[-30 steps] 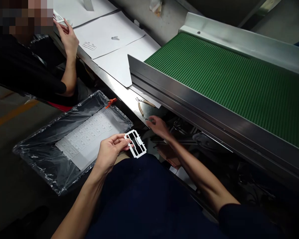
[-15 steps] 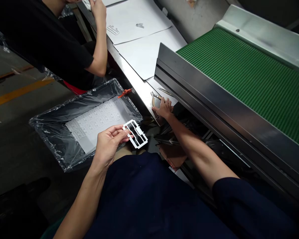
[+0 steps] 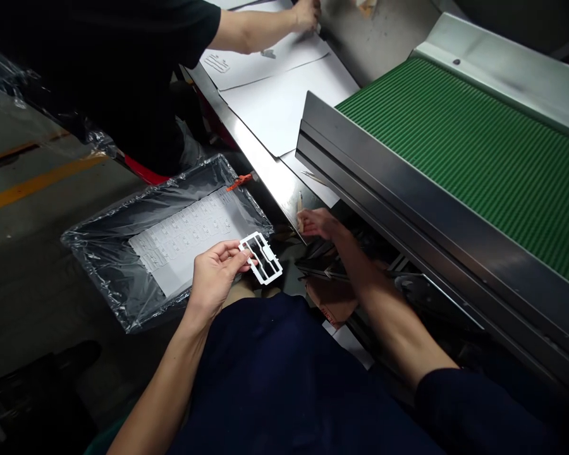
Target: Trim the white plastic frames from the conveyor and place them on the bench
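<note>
left hand point(image 3: 215, 278) pinches white plastic frame point(image 3: 262, 258) (over lap); right hand point(image 3: 321, 223) curled around tan-handled tool point(image 3: 300, 207) beside steel ledge point(image 3: 265, 170).

A dull grey concrete floor point(image 3: 23, 278) fills the left of the frame, crossed by a worn yellow painted line point(image 3: 33, 184). On the right, a green ribbed conveyor belt point(image 3: 464, 145) runs between brushed steel side rails point(image 3: 408, 202). A narrow stainless steel counter point(image 3: 260, 164) leads to the upper middle, carrying large white paper sheets point(image 3: 284, 101). The light is dim, with soft glare on the steel.
</note>
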The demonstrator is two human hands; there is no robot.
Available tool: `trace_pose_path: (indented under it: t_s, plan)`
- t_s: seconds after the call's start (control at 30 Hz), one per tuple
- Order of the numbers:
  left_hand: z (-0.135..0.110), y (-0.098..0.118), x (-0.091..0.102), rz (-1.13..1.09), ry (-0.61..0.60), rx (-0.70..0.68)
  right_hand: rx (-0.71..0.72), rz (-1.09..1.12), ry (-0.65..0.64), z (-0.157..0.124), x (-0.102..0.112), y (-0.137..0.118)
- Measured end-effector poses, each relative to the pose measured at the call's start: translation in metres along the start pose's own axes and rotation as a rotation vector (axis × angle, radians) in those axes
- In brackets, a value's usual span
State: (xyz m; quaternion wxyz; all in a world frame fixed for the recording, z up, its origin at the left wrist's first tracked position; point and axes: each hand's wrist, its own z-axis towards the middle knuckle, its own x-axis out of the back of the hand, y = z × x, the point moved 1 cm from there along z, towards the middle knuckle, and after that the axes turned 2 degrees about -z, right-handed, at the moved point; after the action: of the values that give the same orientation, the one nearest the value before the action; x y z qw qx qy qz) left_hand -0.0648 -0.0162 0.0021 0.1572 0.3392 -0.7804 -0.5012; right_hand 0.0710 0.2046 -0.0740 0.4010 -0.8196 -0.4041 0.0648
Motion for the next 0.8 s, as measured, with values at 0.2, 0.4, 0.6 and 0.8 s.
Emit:
trace_pose_path:
  t_s: [0.2, 0.4, 0.6, 0.8]
  plan:
    - [-0.004, -0.002, -0.007, 0.074, -0.046, -0.023, 0.124, 0.295, -0.162, -0.079, -0.029, 0.046]
    - [-0.014, -0.003, -0.022, 0.118, -0.133, 0.031, 0.277, 0.296, -0.044, -0.132, -0.042, 0.044]
    - [-0.019, -0.002, -0.030, 0.091, -0.217, 0.073, 0.346, -0.012, -0.020, -0.149, -0.038, 0.036]
    - [-0.009, 0.012, -0.024, 0.162, -0.373, 0.187, 0.364, -0.019, -0.123, -0.155, -0.035, 0.043]
